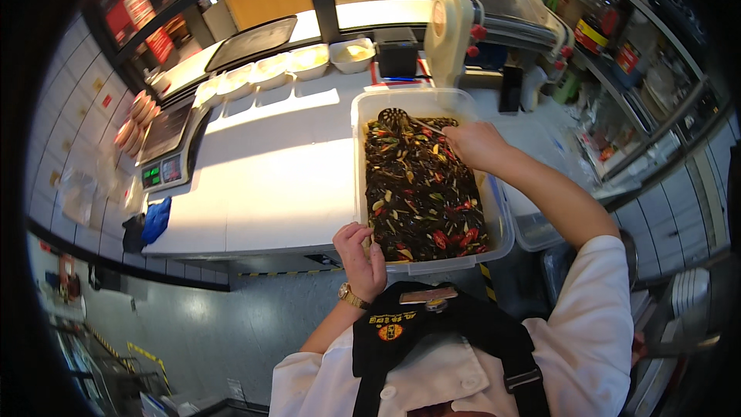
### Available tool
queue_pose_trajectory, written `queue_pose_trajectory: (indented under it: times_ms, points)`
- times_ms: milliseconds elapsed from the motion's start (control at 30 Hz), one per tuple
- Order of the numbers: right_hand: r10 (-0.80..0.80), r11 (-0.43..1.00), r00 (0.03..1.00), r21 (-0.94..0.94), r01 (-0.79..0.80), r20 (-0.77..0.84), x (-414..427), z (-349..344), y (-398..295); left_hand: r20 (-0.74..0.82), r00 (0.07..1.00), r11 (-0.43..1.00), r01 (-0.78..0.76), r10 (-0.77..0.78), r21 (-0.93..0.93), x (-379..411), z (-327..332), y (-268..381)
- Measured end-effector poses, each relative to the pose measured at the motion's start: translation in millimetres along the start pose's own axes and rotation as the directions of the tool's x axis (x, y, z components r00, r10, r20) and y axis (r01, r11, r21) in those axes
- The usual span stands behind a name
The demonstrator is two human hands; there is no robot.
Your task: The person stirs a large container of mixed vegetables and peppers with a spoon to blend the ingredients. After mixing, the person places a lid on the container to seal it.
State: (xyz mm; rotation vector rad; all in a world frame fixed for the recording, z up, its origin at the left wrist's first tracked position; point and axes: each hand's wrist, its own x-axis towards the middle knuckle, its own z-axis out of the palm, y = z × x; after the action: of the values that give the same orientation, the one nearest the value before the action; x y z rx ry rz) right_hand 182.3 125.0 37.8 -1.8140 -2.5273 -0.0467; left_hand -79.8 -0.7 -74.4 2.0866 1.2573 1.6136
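A large translucent plastic tub (501, 214) stands before me at the counter's front edge. It holds dark, glossy marinated food (422, 185) in brown liquid, with red chili slices, garlic pieces and green bits mixed through. My right hand (477, 142) grips the thin handle of a slotted ladle (393, 118) over the tub's far half. The ladle's perforated bowl lies at the far left corner, on top of the food. At the near left corner, my left hand (360, 258) is on the tub's rim, thumb and fingers around the edge.
A digital scale (168, 147) sits on the white counter (272, 197) at left. White food containers (307, 61) line the back, beside a black box-shaped device (396, 52). A cream-coloured machine (448, 35) rises behind the tub. Bottles fill a shelf (613, 78) at right.
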Motion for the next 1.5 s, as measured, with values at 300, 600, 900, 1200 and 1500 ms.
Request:
queue_pose_trajectory:
  times_ms: [300,600,900,1200,1500]
  points:
    - [-0.582,0.807,0.811,-0.164,0.567,-0.063,17,39,27,-0.184,0.97,0.961,0.194,-0.159,0.196,-10,13,17]
    - [-0.476,0.878,0.863,-0.139,0.457,-0.169,48,21,58,-0.262,0.936,0.929,0.296,-0.236,0.223,-19,19,30]
    - [-0.664,0.73,0.721,0.039,0.683,-0.199,-20,24,45,-0.133,0.969,0.939,0.235,-0.207,0.252,-15,14,18]
    - [-0.405,0.908,0.911,-0.147,0.392,-0.072,-64,48,-19,0.216,0.97,0.979,-0.144,0.111,0.144,29,7,15]
    - [-0.057,0.99,0.998,-0.127,0.06,0.024,-166,24,-60,0.294,0.876,0.917,-0.4,0.383,-0.003,28,-13,22]
